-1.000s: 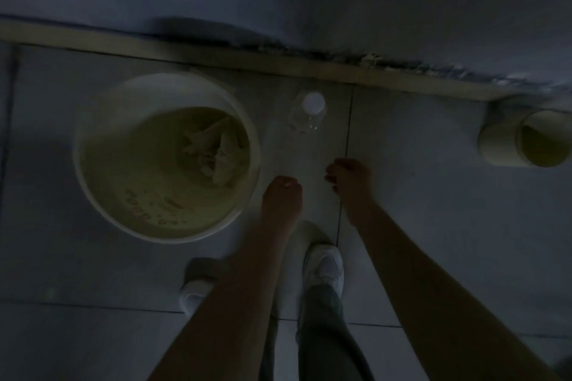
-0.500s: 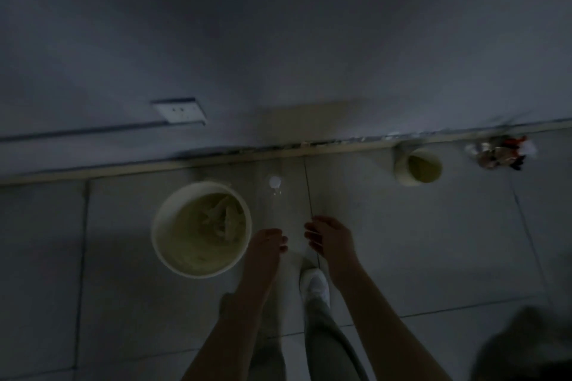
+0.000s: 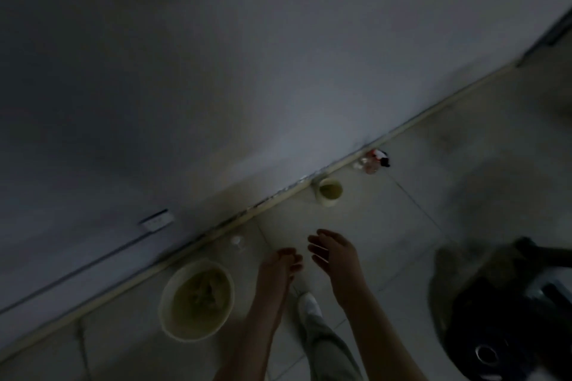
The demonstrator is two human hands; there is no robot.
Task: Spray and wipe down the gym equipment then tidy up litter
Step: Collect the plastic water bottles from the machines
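Note:
The room is dim. A pale round bucket point(image 3: 196, 300) with crumpled paper inside stands on the tiled floor by the wall. A clear plastic bottle with a white cap point(image 3: 237, 241) stands just beyond it at the skirting. My left hand point(image 3: 280, 266) hangs above the floor to the right of the bucket, fingers loosely curled, holding nothing. My right hand point(image 3: 334, 252) is beside it, fingers relaxed and empty. Farther along the wall lie a small pale cup point(image 3: 329, 192) and crumpled litter with red and black bits point(image 3: 373, 161).
A wall socket point(image 3: 157, 221) sits low on the wall. Dark gym equipment with a round weight plate point(image 3: 495, 334) stands at the right. My white shoe point(image 3: 308, 305) is on the tiles below my hands.
The view has risen and swung right, so the bucket and bottle look smaller and lower left. The litter and dark equipment have come into view. Both hands stay empty.

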